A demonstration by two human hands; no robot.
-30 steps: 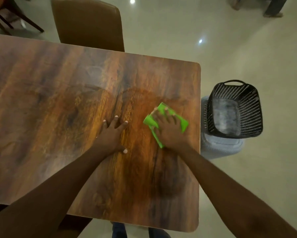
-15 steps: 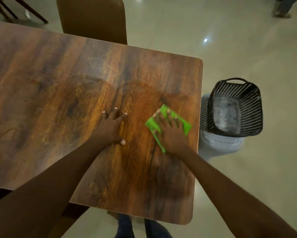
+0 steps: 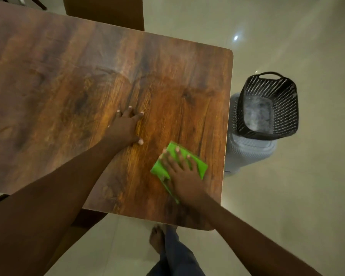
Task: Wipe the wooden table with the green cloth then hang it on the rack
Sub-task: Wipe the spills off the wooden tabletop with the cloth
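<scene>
The folded green cloth (image 3: 199, 166) lies flat on the wooden table (image 3: 68, 80), near its right edge and close to the near corner. My right hand (image 3: 182, 176) presses down on the cloth with fingers spread, covering its middle. My left hand (image 3: 126, 128) rests palm-down on the bare wood to the left and a little farther away, fingers apart, holding nothing. No rack is in view.
A black perforated basket (image 3: 267, 106) sits on a pale grey bin (image 3: 245, 154) on the floor just right of the table. A brown chair back (image 3: 104, 10) stands at the far side. My bare foot (image 3: 157, 238) and trouser leg show below the near edge.
My right hand has slid the green cloth toward me along the right side of the table. The left hand has stayed planted on the wood. The view has tilted down.
</scene>
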